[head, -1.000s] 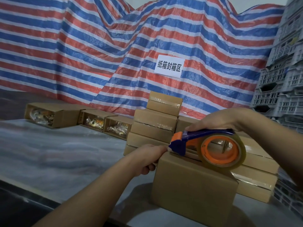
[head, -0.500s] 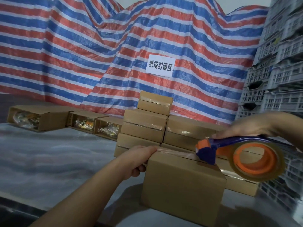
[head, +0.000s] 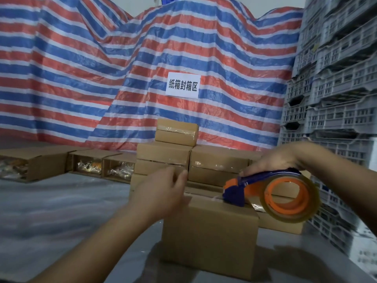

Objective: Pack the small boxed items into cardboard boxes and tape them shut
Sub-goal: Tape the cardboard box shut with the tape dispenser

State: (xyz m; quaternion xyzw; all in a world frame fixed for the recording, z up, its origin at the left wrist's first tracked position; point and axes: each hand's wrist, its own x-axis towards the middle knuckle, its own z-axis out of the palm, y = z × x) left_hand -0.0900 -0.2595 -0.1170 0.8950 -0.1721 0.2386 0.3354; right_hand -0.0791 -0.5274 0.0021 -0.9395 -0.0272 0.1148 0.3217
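Note:
A closed cardboard box (head: 208, 235) stands in front of me on the table. My right hand (head: 273, 160) grips a blue and orange tape dispenser (head: 271, 193) with a clear tape roll, its blue head resting on the box's top near the right end. A strip of clear tape lies along the top seam. My left hand (head: 161, 193) hovers at the box's left top corner with fingers apart, holding nothing. Behind stands a stack of taped cardboard boxes (head: 169, 158).
Three open boxes (head: 98, 164) with wrapped items lie on their sides at the back left of the grey table (head: 51, 211). Grey plastic crates (head: 334, 99) are stacked on the right. A striped tarp with a white sign (head: 182, 86) hangs behind.
The dispenser was drawn from the box's left end to its right, laying tape along the top. My left hand let go of the tape end and lifted, fingers spread.

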